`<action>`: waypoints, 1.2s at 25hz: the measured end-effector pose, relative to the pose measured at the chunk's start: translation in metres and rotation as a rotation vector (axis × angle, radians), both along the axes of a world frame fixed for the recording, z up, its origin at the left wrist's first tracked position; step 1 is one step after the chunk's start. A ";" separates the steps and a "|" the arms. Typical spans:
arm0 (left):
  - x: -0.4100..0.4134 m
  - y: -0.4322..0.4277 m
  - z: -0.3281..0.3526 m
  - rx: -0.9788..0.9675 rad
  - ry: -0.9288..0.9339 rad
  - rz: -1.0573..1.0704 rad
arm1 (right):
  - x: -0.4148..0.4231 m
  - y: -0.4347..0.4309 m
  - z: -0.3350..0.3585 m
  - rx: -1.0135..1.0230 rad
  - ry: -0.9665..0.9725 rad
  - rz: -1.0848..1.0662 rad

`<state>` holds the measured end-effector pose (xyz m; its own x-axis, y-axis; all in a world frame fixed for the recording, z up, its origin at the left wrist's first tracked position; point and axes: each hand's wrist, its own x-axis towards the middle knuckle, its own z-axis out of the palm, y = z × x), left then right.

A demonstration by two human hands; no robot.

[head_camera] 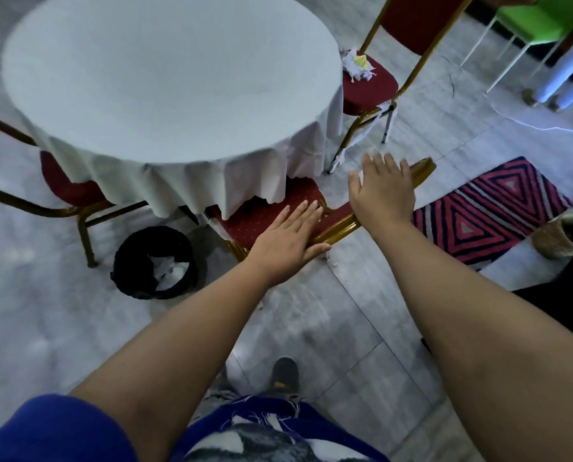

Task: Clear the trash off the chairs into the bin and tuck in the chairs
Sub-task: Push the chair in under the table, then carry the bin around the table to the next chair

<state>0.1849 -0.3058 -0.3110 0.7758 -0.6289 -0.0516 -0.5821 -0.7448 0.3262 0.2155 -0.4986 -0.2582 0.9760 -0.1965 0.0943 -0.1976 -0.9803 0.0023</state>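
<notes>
A red-cushioned chair with a gold frame [336,230] stands in front of me, its seat [261,215] partly under the white tablecloth. My left hand [288,238] lies flat, fingers spread, on the top rail of its back. My right hand [383,188] hovers open over the rail's right end. Neither hand grips anything. A second red chair [368,88] at the table's far right carries crumpled white and yellow paper trash [358,66] on its seat. A black bin [155,263] with white paper inside stands on the floor to the left of the near chair.
The round table [168,81] with its white cloth fills the upper left. A third red chair [68,191] sits at the table's left. A striped red and navy rug [491,211] and a woven basket [558,238] lie right. A green chair [531,18] stands far right.
</notes>
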 end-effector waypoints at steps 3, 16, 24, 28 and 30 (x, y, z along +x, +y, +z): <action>-0.007 0.041 -0.005 0.021 0.038 0.110 | -0.003 0.035 -0.005 -0.006 0.076 0.084; -0.012 0.362 -0.087 0.037 0.416 0.787 | -0.006 0.327 -0.112 0.312 0.453 0.262; 0.018 0.467 -0.217 -0.009 0.678 0.972 | 0.008 0.432 -0.261 0.503 0.725 0.102; 0.050 0.473 -0.310 -0.114 0.815 1.085 | 0.042 0.449 -0.355 0.490 0.745 0.016; 0.075 0.480 -0.357 -0.152 0.842 1.149 | 0.065 0.455 -0.407 0.508 0.730 -0.028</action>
